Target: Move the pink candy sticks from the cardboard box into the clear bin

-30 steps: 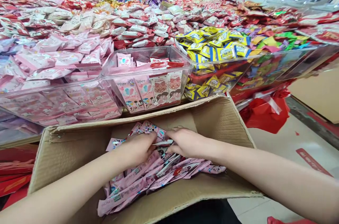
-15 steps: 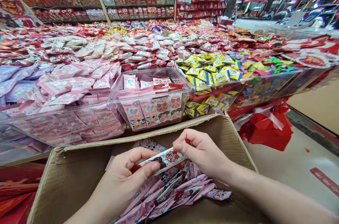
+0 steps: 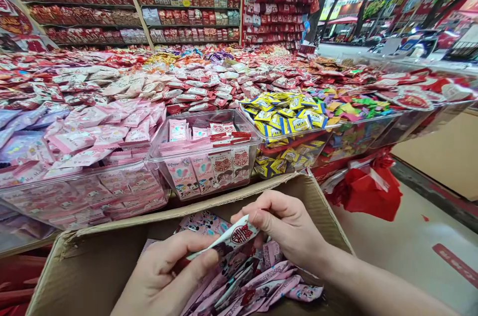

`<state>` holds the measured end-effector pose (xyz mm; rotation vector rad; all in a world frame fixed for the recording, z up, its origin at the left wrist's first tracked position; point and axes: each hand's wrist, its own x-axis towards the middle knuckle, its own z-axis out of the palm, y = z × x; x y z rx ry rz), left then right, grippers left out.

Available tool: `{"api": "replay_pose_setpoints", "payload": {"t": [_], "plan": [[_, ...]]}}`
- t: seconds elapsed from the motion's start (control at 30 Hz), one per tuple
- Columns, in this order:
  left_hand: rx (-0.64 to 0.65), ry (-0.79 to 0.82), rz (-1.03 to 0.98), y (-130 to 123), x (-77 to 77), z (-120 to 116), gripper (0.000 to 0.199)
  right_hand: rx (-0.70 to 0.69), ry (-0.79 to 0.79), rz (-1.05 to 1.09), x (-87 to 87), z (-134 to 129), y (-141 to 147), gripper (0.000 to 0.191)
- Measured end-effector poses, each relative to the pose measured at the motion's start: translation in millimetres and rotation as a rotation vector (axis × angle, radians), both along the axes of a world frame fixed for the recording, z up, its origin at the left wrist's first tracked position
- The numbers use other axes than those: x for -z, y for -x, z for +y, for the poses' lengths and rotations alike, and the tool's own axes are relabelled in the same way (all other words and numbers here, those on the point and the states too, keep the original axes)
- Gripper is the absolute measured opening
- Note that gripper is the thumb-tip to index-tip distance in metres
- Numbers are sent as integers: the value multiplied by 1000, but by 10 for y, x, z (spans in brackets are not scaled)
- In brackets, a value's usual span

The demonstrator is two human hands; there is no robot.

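Between my two hands is a small white candy packet [image 3: 239, 234] with a red character print, held above an open cardboard box [image 3: 89, 251]. My left hand [image 3: 175, 266] pinches its left end between thumb and fingers. At its right end, my right hand [image 3: 286, 224] grips with thumb and forefinger. The packet is tilted, its right end higher. Beneath the hands, pink candy packets [image 3: 269, 276] with cartoon prints lie heaped in the box, partly hidden by my hands.
Behind the box stands a clear plastic bin [image 3: 205, 149] with upright candy packets. To its left are pink packets [image 3: 93, 131], to its right yellow candies [image 3: 287, 111]. A red bag [image 3: 373, 189] hangs at the right. Stocked shelves [image 3: 190, 12] line the back.
The candy packet has tilted and bent, its right end turned up by my right hand. Both hands still hold it. The view has tipped up slightly, showing more of the shelves.
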<state>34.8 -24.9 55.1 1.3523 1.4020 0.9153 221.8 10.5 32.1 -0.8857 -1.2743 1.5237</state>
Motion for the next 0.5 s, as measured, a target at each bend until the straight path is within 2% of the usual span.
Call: {"api": "replay_pose_setpoints", "payload": {"t": [0.1,0.17,0.23,0.37,0.5], "plan": [[140,447,-389,-3,-38,17,54,-42,-190,51,-26,-6,-16,14],[184,634,-538,0,-23,20,52,-48,-328,29,-55,-5,-25,9],[137,613,-554,2,16,19,43,10,-322,-27,-82,0,-21,14],[-1,415,-447,-25,87,14,48,125,-21,-36,-85,27,23,33],[-28,274,-320,-41,113,1,50,130,126,34,-65,48,56,32]]}}
